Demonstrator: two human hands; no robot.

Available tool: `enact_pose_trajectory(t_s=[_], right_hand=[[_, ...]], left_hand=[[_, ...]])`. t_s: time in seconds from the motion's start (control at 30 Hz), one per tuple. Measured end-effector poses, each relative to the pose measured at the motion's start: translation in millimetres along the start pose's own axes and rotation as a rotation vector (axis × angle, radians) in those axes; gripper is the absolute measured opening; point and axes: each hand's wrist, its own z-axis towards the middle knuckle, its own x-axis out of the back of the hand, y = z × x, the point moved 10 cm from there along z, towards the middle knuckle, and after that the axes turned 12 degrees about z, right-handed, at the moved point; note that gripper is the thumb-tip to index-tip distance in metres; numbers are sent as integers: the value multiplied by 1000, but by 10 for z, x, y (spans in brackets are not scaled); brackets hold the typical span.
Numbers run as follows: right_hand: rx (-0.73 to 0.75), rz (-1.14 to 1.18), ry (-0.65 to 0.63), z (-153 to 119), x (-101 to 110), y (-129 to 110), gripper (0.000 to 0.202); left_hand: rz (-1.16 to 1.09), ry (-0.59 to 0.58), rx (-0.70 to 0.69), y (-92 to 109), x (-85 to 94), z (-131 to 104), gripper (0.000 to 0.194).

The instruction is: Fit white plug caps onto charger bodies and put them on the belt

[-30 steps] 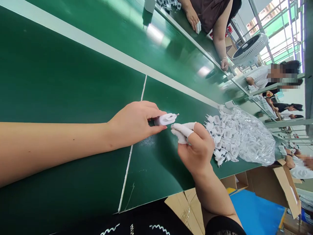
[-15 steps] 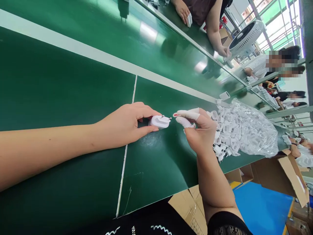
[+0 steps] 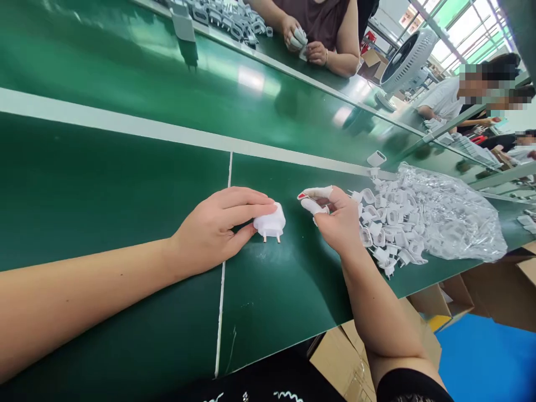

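A white two-pin plug adapter (image 3: 270, 221) is held in my left hand (image 3: 228, 223) just over the green tabletop, its metal pins pointing toward the near edge. My right hand (image 3: 335, 215), with white covers on thumb and fingers, is a little to the right of the adapter and does not touch it. Its thumb and forefinger are bent toward each other with a gap between the tips, and nothing shows in that gap. A small red spot is on a fingertip cover. Beyond this hand lies a heap of white plug parts (image 3: 389, 218).
A clear plastic bag (image 3: 460, 218) lies behind the heap. One white part (image 3: 376, 158) sits by the pale strip. Across the table a person's hands (image 3: 304, 44) hold something small, near more plug parts (image 3: 230, 19). Cardboard boxes (image 3: 343, 357) stand below the near edge.
The adapter has turned in my left hand, so its pins have swung from pointing right to pointing toward the near edge. Across the table, the person's hands have come together.
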Motion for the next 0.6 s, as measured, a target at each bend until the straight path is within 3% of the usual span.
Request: enact_pose_trajectory(t_s=[0.1,0.2,0.27,0.33,0.43,0.6], right_hand=[[6,-3,-67,-19,-78,51,15],[-35,-92,-161,-28,-183,148,16],[-73,-151,-201,-36,-226,203,18],[-83,-185,-214,-46,-238,212,22],[-59,-225,-224,-67,-250,186,31],[9,-300,-254,-91,-325,148,36]], left_hand=[[-18,-23,247,-238,-31,2,25],[-96,-72,543,-627,-62,13,43],[-161,-62,639,-874,-1,115,54],[-124,13,663,-1125,189,295,57],[100,158,710,-1534,589,539,45],[391,298,813,-2034,1058,680,41]])
